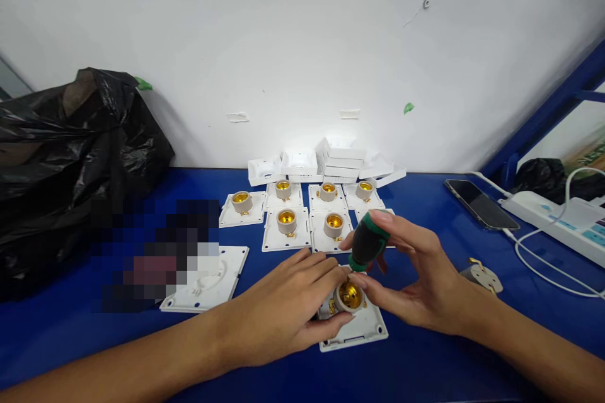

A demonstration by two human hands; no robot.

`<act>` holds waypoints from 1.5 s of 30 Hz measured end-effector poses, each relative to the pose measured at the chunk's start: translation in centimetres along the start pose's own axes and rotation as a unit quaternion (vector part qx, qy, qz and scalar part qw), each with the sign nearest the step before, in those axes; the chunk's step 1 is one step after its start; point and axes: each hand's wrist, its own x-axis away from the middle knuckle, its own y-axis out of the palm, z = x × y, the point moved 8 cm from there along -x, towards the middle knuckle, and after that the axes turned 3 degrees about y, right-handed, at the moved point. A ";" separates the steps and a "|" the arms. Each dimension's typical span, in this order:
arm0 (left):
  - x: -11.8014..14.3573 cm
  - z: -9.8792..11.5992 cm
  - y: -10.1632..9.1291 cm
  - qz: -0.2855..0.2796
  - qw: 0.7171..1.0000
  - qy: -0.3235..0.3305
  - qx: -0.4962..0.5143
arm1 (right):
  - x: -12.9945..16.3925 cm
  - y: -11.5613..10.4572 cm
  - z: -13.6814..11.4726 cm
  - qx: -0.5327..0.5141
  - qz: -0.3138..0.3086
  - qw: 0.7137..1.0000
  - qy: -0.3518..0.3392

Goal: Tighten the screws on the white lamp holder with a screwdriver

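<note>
**Screwdriver at a lamp holder plate, lower centre of frame**

The right hand (416,277) is gripping a stubby screwdriver (367,241) with a black-and-green handle; the fingers are curling around the handle and holding it nearly upright, tilted slightly to the right. The tip is pointing down at the lamp holder (348,296), a beige socket with a brass interior, sitting on a white square mounting plate (359,330). Whether the tip is touching the socket cannot be told, as the fingers are hiding it.

The left hand (288,308) is lying closed over the left side of the same plate, its fingers pressing against the socket and steadying it on the blue table (425,365).

Just above the hands, in the centre of the frame, assembled lamp holder plates (287,221) are lying in two rows. Behind them, against the white wall (302,44), a stack of white covers (340,160) is resting. To the left of the hands, a bare white plate (208,280) is lying flat. At the right, a loose socket part (481,276) is sitting near the right wrist. Further toward the upper right, a smartphone (479,203) and a white power strip (562,220) with cables are lying. A black plastic bag (70,157) is occupying the left edge.
</note>
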 end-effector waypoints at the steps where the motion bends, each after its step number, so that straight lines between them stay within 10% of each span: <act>1: 0.0 0.0 0.0 -0.001 1.000 0.001 -0.002 | 0.0 0.0 0.0 0.002 0.000 1.000 0.000; 45: -0.1 0.2 -0.2 0.015 0.999 0.034 -0.020 | -0.1 0.1 0.1 0.029 -0.020 0.999 0.017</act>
